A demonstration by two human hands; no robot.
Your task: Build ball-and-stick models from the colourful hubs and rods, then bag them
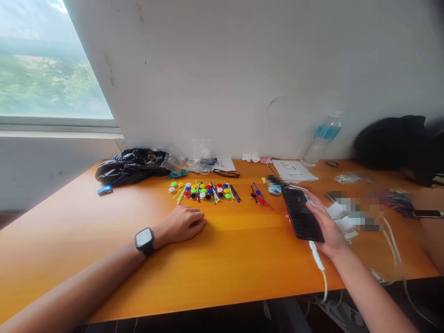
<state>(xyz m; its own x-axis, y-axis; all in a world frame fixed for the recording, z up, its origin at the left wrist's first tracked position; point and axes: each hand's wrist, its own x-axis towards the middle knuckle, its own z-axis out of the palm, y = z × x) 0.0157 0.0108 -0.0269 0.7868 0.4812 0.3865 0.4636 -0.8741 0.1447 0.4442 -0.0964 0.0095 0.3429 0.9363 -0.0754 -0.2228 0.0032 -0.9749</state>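
- Above the right half of the table point(225, 282), the phone point(300, 215) is held up and tilted, clamped in our right hand point(329, 229), with fingertips just showing past its far edge.
- What could go wrong, we judge, starts with the white cable point(315, 255): it hangs from the phone's lower end over the table's front edge, so a snag below could pull the phone askew or work the plug loose.
- A one-handed hold could also let it slip if our fingers relax.
- The phone looks dark, flat and long; its screen shows faint marks, perhaps a keyboard, though glare and blur stop us reading it.
- Our left hand point(180, 225) rests on the wood, fingers loosely curled; we cannot tell whether anything lies beneath them. A black watch point(144, 238) circles that wrist.
- Just beyond it lie coloured discs and sticks point(203, 195); a careless forward sweep could scatter them.
- Farther back, a black plastic bag point(128, 167) lies at the left and a clear bottle point(328, 132) with a blue label stands near the wall.
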